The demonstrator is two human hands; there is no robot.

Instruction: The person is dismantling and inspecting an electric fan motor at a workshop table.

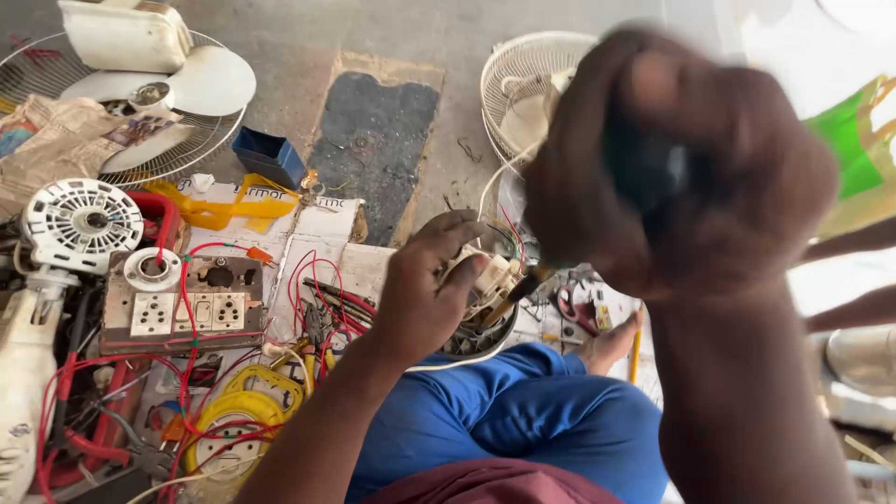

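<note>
Cream plastic fan motor housing (485, 285), resting on the blue-trousered knee (523, 401), gripped by the left hand (425, 289); right hand (672, 159), raised above it, clenched around a dark screwdriver (523, 285) touching the housing.

Cream fan motor (485, 285), upright on lap

Head camera looks steeply down, close over the lap.

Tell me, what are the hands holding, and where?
Left hand grips the cream fan motor part by its side; right hand is fisted around a dark screwdriver handle.
</note>
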